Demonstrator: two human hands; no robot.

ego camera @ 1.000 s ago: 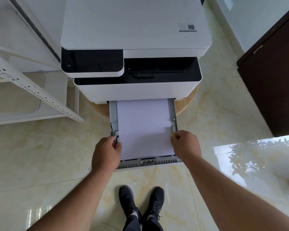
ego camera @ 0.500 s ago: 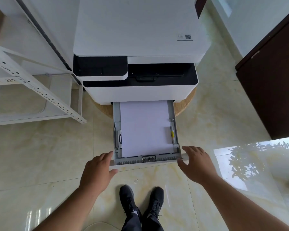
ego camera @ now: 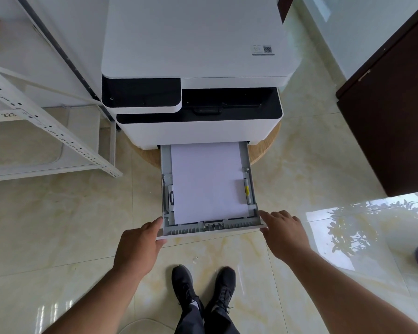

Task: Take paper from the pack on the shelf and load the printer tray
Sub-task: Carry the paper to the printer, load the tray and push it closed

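Glossy cream marble floor (ego camera: 58,225), reflecting a window and leaves at far right. Left hand (ego camera: 136,247) at the front left corner of the pulled-out tray (ego camera: 165,189), thumb (ego camera: 152,225) lying along the corner's side, remaining fingers curled under the front lip and hidden there; loosely closed on that corner, though how firmly cannot be told. Right hand (ego camera: 284,233) at the front right corner, fingers spread and fairly flat, fingertips (ego camera: 263,214) touching the tray's edge, thumb out of sight beneath; not clearly gripping anything. Between the two hands, a white stack of paper (ego camera: 208,184) lying flat in the tray, held by grey side guides, one with a yellow mark just beyond the right fingertips. Far end of paper and tray tucked under the printer (ego camera: 193,44), so their full length unseen. Printer resting on a round wooden stand (ego camera: 263,150), mostly covered. Beyond the left hand, a white metal shelf (ego camera: 46,131), cut off by the frame edge; no pack of paper visible on its shown part. Beyond the right hand, a dark brown cabinet (ego camera: 391,116), also cropped. Nearer than both hands, black shoes (ego camera: 203,285).
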